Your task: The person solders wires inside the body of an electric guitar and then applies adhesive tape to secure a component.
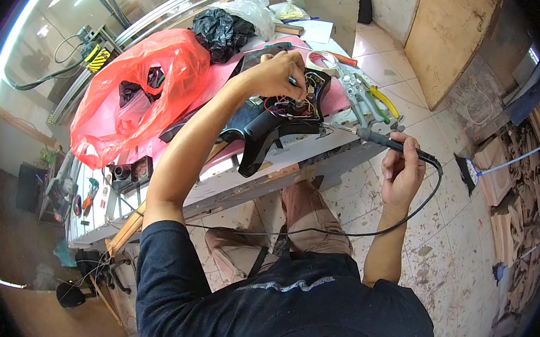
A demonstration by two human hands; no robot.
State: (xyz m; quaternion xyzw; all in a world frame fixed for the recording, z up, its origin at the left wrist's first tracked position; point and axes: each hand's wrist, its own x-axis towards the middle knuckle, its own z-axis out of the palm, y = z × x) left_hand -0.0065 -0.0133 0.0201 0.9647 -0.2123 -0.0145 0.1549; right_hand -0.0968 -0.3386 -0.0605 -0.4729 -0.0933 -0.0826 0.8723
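My left hand is pinched over an open black device housing with coloured wires and electronic parts; what its fingers hold is too small to make out. My right hand grips a soldering iron with a dark handle and a trailing black cable, its metal tip pointing left to the right side of the housing. Pink sheet material lies under the housing. Just right of it are grey metal pliers, yellow-handled pliers and a tape roll.
A red plastic bag and a black bag cover the table's left and back. A machine with rails stands behind. Wood pieces are stacked at far right, near a brush on the tiled floor.
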